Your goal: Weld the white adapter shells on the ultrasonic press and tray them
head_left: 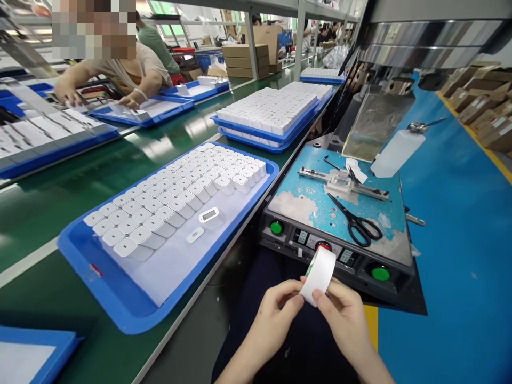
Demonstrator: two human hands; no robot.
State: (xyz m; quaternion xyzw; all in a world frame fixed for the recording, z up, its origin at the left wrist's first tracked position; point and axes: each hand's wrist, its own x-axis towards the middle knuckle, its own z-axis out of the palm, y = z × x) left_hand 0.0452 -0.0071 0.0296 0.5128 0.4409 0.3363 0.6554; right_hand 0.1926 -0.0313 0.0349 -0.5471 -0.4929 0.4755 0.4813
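Observation:
A roll of white tape [320, 274] is held up between both hands, in front of the machine's control panel. My left hand [276, 309] pinches its left edge with thumb and fingers. On the roll's lower right side, my right hand [344, 309] has its thumb pressed on the white face and its fingers curled behind. Beyond the hands, black scissors [358, 224] lie on the worn blue machine bed [296, 181]. A metal fixture [342, 184] is fixed across that bed, with a scrap of white paper [357, 169] behind it.
A blue tray [144, 322] of white plastic housings [156, 208] stands on the green conveyor [32, 213] to the left. Stacked trays [276, 144] sit behind it. The machine head [420, 42] overhangs at upper right, near a white bottle [398, 153]. A co-worker [120, 69] works across the belt.

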